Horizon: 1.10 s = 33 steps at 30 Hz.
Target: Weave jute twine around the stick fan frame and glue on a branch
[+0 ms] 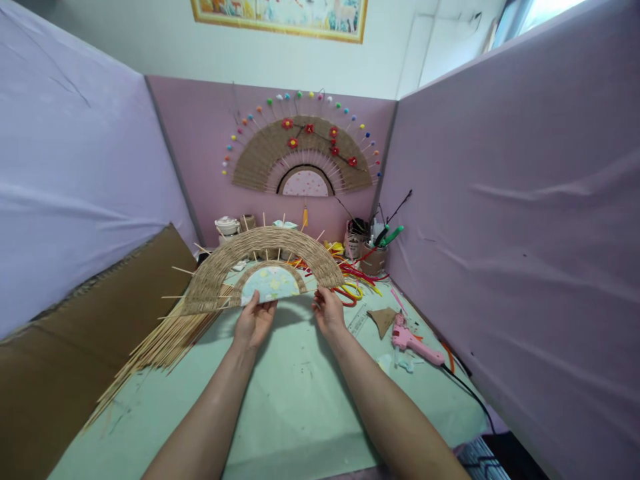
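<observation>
I hold a half-round woven fan point(235, 260) upright above the green table point(295, 400). It is made of tan twine wound over thin sticks, with a pale blue and yellow paper half-disc point(273, 283) at its centre. My left hand point(254, 321) grips the lower edge of the paper half-disc. My right hand point(327, 310) pinches the fan's right lower corner. Stick tips poke out around the fan's rim.
A bundle of loose thin sticks point(160, 347) lies on the left of the table beside a brown cardboard sheet point(100, 333). A pink glue gun point(413, 340) with its cord lies at right. Pen cups point(373, 253), coloured wires and a finished fan point(303, 157) on the back wall.
</observation>
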Motion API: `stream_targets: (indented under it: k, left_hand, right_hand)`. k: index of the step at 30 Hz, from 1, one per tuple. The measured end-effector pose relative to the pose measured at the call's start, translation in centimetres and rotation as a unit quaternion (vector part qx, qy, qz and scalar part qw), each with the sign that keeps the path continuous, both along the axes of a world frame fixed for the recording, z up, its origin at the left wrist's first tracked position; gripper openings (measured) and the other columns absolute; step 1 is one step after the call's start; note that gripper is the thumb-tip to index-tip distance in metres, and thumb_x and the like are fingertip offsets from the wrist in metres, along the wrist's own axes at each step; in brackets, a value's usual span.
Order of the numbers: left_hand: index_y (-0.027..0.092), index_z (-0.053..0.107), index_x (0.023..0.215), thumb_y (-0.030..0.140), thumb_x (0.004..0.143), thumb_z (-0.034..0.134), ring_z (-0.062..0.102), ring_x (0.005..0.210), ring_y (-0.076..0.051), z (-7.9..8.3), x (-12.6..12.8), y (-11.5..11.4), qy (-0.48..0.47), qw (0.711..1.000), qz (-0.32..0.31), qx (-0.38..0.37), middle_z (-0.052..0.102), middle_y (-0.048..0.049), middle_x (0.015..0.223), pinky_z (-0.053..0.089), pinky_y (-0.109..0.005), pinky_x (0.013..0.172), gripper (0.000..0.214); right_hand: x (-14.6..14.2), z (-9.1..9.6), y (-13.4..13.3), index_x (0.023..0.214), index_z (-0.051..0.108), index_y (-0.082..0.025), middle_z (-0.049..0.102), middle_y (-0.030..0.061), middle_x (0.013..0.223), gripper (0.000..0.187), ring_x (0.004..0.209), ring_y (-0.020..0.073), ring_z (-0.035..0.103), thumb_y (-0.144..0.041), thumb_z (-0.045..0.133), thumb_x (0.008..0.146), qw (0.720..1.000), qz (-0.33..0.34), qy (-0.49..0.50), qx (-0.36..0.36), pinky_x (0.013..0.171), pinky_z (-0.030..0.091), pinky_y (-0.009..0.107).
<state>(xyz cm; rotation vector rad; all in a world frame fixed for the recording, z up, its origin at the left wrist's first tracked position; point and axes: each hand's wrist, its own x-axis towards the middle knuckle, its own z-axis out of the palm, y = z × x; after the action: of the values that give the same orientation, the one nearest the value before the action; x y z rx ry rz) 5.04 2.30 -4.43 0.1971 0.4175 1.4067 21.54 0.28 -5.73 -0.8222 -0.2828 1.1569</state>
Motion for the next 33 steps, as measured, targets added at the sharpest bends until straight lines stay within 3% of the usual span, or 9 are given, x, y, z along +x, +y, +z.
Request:
stream_targets:
  k: [11,20,25,33]
  left_hand:
    - [0.015,0.062,0.109,0.01,0.092,0.042,0.07,0.081,-0.016,0.4,0.2,-0.3,0.007,1.0,-0.001,-0.004,0.074,-0.0076,0.088,0.055,-0.031,0.083,0.026]
    - [0.015,0.059,0.116,0.009,0.092,0.043,0.07,0.086,-0.018,0.2,-0.1,0.0,-0.011,1.0,-0.003,-0.007,0.074,-0.0093,0.09,0.054,-0.033,0.085,0.03]
    - [0.017,0.056,0.122,0.01,0.092,0.041,0.07,0.086,-0.018,0.0,0.3,-0.2,-0.017,1.0,-0.021,-0.011,0.073,-0.0099,0.096,0.054,-0.035,0.088,0.034]
    - [0.018,0.055,0.124,0.009,0.093,0.04,0.07,0.087,-0.018,-0.2,0.3,-0.3,-0.008,1.0,-0.02,0.001,0.073,-0.0101,0.098,0.053,-0.035,0.088,0.036]
  right_hand:
    - [0.1,-0.5,0.6,0.057,0.053,-0.017,0.053,-0.0053,0.053,0.017,0.05,0.0066,0.044,-0.022,0.069,0.057,0.999,-0.009,-0.012,0.04,0.047,0.035,0.02]
    - [0.3,0.0,0.2,0.074,0.058,-0.02,0.063,-0.0023,0.068,0.026,0.06,0.0114,0.057,-0.035,0.075,0.061,0.999,0.021,0.024,0.021,0.051,0.041,0.023]
    - [1.1,-0.4,0.6,0.068,0.054,-0.021,0.06,-0.0038,0.06,0.028,0.06,0.0125,0.056,-0.033,0.078,0.059,0.999,-0.031,0.02,0.012,0.051,0.041,0.023]
    - [0.8,-0.3,0.5,0.068,0.054,-0.021,0.058,-0.0052,0.06,0.026,0.059,0.0109,0.054,-0.031,0.077,0.06,0.999,-0.019,0.029,0.018,0.052,0.041,0.022]
